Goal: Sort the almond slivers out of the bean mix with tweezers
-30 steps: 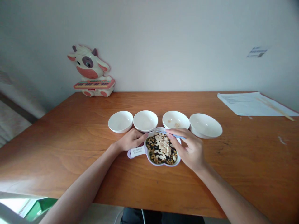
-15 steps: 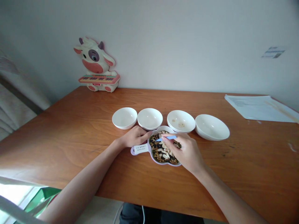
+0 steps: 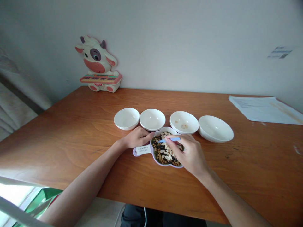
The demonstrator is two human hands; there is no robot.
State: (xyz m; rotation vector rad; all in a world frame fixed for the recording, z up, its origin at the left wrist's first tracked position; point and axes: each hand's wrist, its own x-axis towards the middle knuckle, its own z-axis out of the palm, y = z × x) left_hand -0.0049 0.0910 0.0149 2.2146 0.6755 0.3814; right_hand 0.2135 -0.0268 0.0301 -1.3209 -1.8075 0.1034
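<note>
Four white bowls (image 3: 152, 119) in row, mid-frame. One lobed dish (image 3: 165, 164) with one handle (image 3: 142, 150), below them. One blue utensil (image 3: 172, 139) over dish. Two hands: left hand (image 3: 137, 137), right hand (image 3: 189, 154). Upper left, one cow toy keyboard (image 3: 98, 67). Right, one paper sheet (image 3: 265, 109). One bench (image 3: 71, 151). One wall label (image 3: 279, 52), upper right.

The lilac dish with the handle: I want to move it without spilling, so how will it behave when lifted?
The lilac dish looks like a light, stiff moulded one, so most of the weight is probably its filling. Lifted only by the labelled handle, it would likely tip away from that handle. The loose pale slivers on top could easily slide if it tilts.
</note>
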